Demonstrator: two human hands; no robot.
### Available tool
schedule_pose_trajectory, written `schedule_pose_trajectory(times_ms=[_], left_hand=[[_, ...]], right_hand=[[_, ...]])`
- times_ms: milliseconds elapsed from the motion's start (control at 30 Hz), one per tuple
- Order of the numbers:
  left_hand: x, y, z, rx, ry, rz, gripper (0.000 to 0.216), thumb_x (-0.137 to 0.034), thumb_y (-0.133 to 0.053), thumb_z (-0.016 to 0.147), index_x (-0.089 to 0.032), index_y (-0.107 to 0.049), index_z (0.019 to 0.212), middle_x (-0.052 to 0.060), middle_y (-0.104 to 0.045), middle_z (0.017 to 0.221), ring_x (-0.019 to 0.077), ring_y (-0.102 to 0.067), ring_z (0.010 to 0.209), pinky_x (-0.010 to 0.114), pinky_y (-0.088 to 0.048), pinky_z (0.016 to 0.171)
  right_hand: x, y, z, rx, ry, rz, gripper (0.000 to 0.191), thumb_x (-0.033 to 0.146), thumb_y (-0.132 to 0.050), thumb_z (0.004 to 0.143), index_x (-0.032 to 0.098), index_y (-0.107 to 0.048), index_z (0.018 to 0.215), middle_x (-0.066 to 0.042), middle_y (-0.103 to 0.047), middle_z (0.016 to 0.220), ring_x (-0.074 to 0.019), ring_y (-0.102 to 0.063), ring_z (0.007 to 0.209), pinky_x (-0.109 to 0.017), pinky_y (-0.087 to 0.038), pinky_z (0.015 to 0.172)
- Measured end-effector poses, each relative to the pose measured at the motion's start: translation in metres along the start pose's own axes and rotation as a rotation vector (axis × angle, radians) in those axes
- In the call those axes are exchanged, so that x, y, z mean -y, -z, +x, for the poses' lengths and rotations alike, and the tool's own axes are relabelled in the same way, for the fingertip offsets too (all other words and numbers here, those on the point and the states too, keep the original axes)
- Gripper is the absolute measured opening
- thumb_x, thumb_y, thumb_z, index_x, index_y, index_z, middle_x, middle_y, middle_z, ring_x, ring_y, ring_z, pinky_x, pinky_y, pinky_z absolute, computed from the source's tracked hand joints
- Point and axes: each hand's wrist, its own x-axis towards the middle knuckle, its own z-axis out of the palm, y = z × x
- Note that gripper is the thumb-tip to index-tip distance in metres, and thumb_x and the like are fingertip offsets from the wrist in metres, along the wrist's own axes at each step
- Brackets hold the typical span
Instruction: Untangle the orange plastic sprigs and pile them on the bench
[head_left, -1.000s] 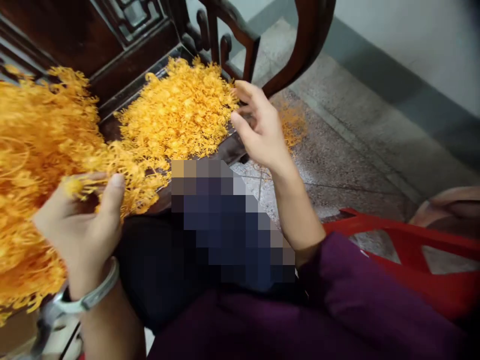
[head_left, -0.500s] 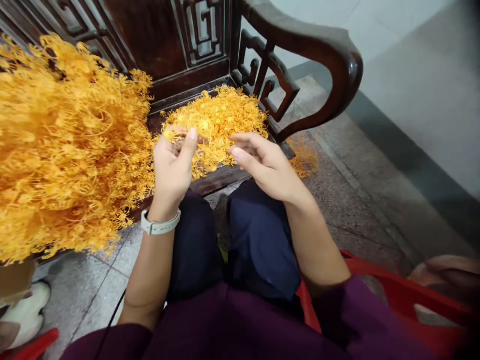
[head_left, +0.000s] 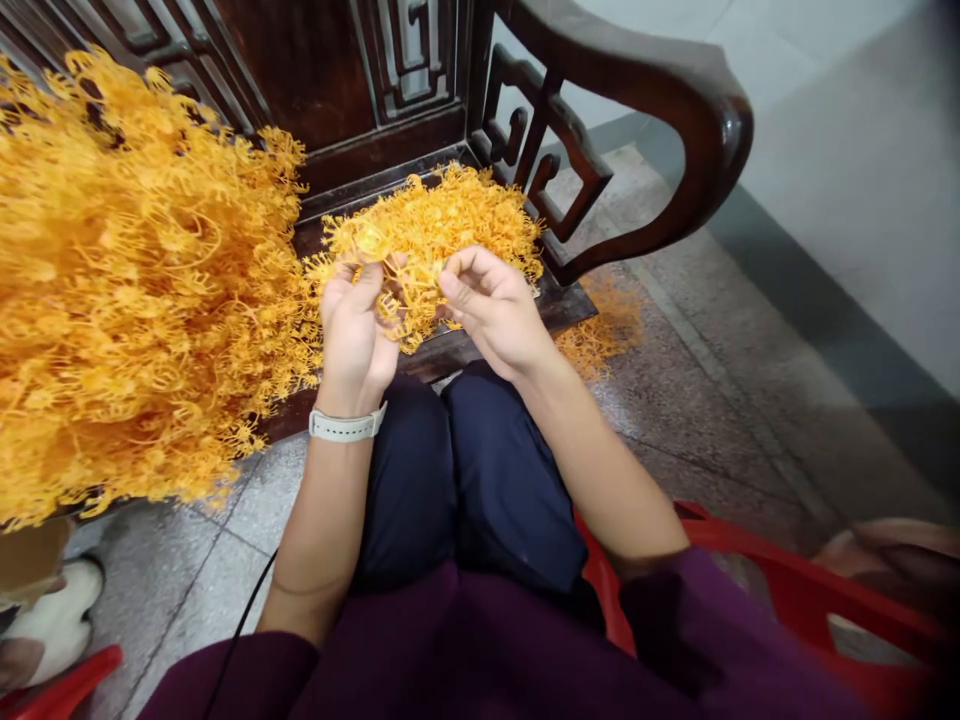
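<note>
Being pinched between the narrowly curled fingers of the left hand (head_left: 352, 330) and the right hand (head_left: 491, 310), a small tuft of tangled orange plastic sprigs (head_left: 401, 290) is held just above a heap of the same sprigs (head_left: 442, 215) on the seat of a dark carved wooden bench (head_left: 450, 355). A far bigger mass (head_left: 127, 270) is banked beside the left hand, while loose strands (head_left: 604, 335) are scattered on the speckled floor (head_left: 697, 420) near a red plastic crate (head_left: 757, 550).

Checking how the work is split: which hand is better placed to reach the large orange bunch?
Probably the left hand: it sits directly beside the large orange bunch, while the right hand lies farther off, over the smaller orange pile.
</note>
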Motion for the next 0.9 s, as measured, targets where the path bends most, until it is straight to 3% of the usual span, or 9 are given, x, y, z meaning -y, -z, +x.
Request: schedule_pose_trajectory(times_ms=[133, 233, 400, 567, 667, 900], left_hand=[[0.007, -0.002, 0.0, 0.013, 0.032, -0.063, 0.033, -0.044, -0.081, 0.092, -0.02, -0.059, 0.097, 0.007, -0.075, 0.108, 0.0238, -0.073, 0.113, 0.035, -0.06, 0.094], [0.01, -0.002, -0.001, 0.035, -0.013, -0.025, 0.039, -0.046, -0.086, 0.086, -0.021, -0.059, 0.098, 0.008, -0.074, 0.106, 0.0259, -0.073, 0.113, 0.037, -0.06, 0.096], [0.016, 0.001, 0.003, -0.019, -0.241, 0.114, 0.055, -0.062, -0.088, 0.078, -0.024, -0.055, 0.098, 0.004, -0.065, 0.101, 0.0231, -0.072, 0.106, 0.033, -0.057, 0.089], [0.018, 0.006, 0.011, -0.115, -0.431, 0.248, 0.061, -0.067, -0.087, 0.075, -0.025, -0.049, 0.098, 0.0, -0.055, 0.091, 0.0138, -0.062, 0.083, 0.024, -0.051, 0.072], [0.016, 0.009, 0.013, -0.136, -0.43, 0.242, 0.058, -0.062, -0.087, 0.079, -0.026, -0.048, 0.1, -0.002, -0.052, 0.088, 0.0102, -0.053, 0.071, 0.021, -0.045, 0.061], [0.019, 0.016, 0.019, -0.164, -0.444, 0.119, 0.049, -0.047, -0.089, 0.081, -0.025, -0.05, 0.101, -0.002, -0.058, 0.097, 0.0105, -0.058, 0.078, 0.021, -0.049, 0.069]], right_hand=[[-0.008, 0.001, 0.005, -0.071, 0.032, 0.028, 0.045, 0.061, -0.079, 0.089, 0.026, -0.051, 0.091, 0.004, -0.039, 0.076, -0.0121, -0.042, 0.065, -0.027, -0.047, 0.061], [-0.007, 0.001, 0.003, -0.061, 0.072, -0.031, 0.044, 0.063, -0.078, 0.089, 0.026, -0.054, 0.092, 0.003, -0.041, 0.076, -0.0122, -0.042, 0.066, -0.028, -0.046, 0.063], [-0.006, -0.001, -0.002, -0.108, 0.142, -0.109, 0.046, 0.066, -0.072, 0.092, 0.024, -0.054, 0.086, 0.0, -0.052, 0.084, -0.014, -0.052, 0.076, -0.031, -0.052, 0.072], [-0.013, 0.005, 0.001, -0.182, 0.154, 0.029, 0.044, 0.063, -0.072, 0.093, 0.026, -0.049, 0.09, -0.001, -0.054, 0.086, -0.0164, -0.063, 0.081, -0.031, -0.054, 0.068], [-0.015, 0.01, 0.002, -0.233, 0.172, 0.066, 0.042, 0.06, -0.073, 0.093, 0.028, -0.046, 0.092, 0.0, -0.055, 0.083, -0.0178, -0.067, 0.081, -0.031, -0.056, 0.064], [-0.015, 0.018, 0.002, -0.344, 0.065, 0.127, 0.043, 0.059, -0.07, 0.093, 0.028, -0.041, 0.093, -0.001, -0.064, 0.084, -0.0152, -0.062, 0.067, -0.028, -0.05, 0.055]])
